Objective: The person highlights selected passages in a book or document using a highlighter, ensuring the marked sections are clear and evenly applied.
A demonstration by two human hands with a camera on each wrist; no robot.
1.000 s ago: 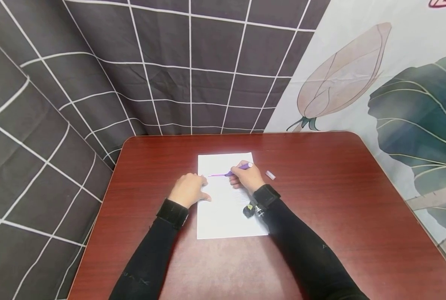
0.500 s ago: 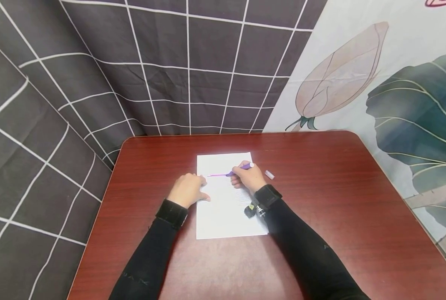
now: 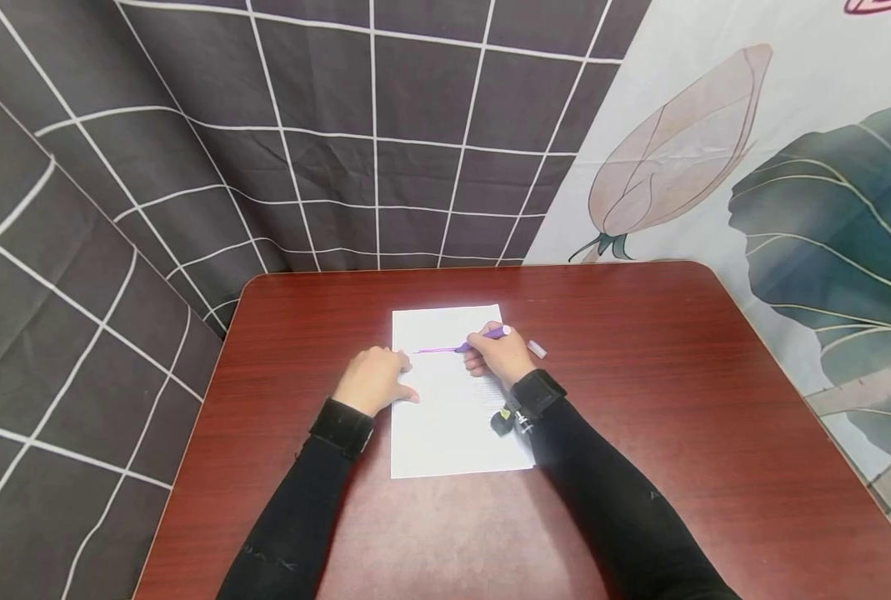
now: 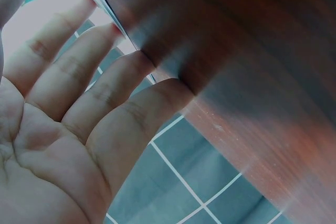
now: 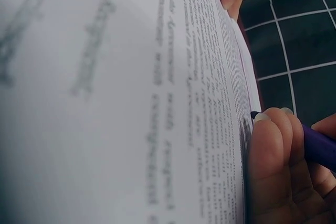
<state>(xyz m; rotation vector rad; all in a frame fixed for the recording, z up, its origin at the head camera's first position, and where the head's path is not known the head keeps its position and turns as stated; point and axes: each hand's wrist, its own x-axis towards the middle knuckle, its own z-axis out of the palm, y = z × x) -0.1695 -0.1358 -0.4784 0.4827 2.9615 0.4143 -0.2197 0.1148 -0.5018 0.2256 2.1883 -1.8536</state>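
Observation:
A white printed sheet (image 3: 445, 446) lies on the reddish-brown table. My right hand (image 3: 502, 354) pinches a purple marker (image 3: 497, 332) with a white end, its tip on the paper's upper part. In the right wrist view, the marker (image 5: 318, 146) shows a dark tip beside rows of printed text. A thin purple line (image 3: 433, 351) runs left from the tip across the sheet. My left hand (image 3: 371, 380) rests at the paper's left edge, thumb spread onto it. In the left wrist view, the left hand's fingers (image 4: 100, 90) extend toward the table edge and sheet.
A small pale cap (image 3: 537, 349) lies on the table (image 3: 640, 400) just right of the sheet. Dark grey cloth with white grid lines (image 3: 325, 167) hangs behind and to the left. A white cloth with plant prints (image 3: 715, 242) hangs on the right.
My right hand has moved slightly to the right with the marker, and the purple line has grown longer that way. The left hand stays at the paper's edge.

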